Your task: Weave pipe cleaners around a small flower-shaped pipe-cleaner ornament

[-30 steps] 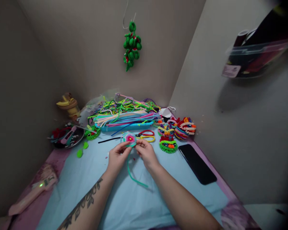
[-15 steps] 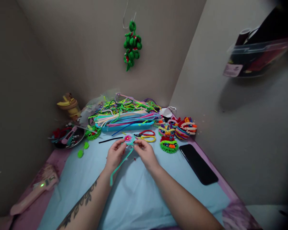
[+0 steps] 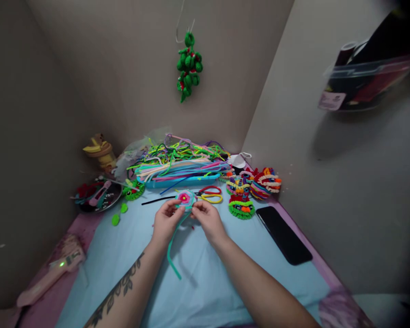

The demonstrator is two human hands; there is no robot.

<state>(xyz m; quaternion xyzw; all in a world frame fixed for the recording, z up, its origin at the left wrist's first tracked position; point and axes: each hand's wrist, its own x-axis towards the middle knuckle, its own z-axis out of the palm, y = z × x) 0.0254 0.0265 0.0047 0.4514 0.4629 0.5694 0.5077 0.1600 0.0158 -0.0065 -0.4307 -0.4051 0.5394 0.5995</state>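
We hold a pink-and-teal coil [image 3: 185,197] just in front of the blue tray [image 3: 182,183], the fingers of our left hand [image 3: 167,219] pinching one edge and those of our right hand [image 3: 207,217] closed on the other. Its teal strand [image 3: 171,258] dangles on the side away from the tray. Between us and the tray lie scissors [image 3: 210,195]; right of the tray, a green-edged figure [image 3: 241,208] and, farther out, a black phone [image 3: 284,234].

It was a craft corner: pipe cleaners [image 3: 181,169] filled a far tray [image 3: 182,182]; a glue gun [image 3: 49,280] lay near left.
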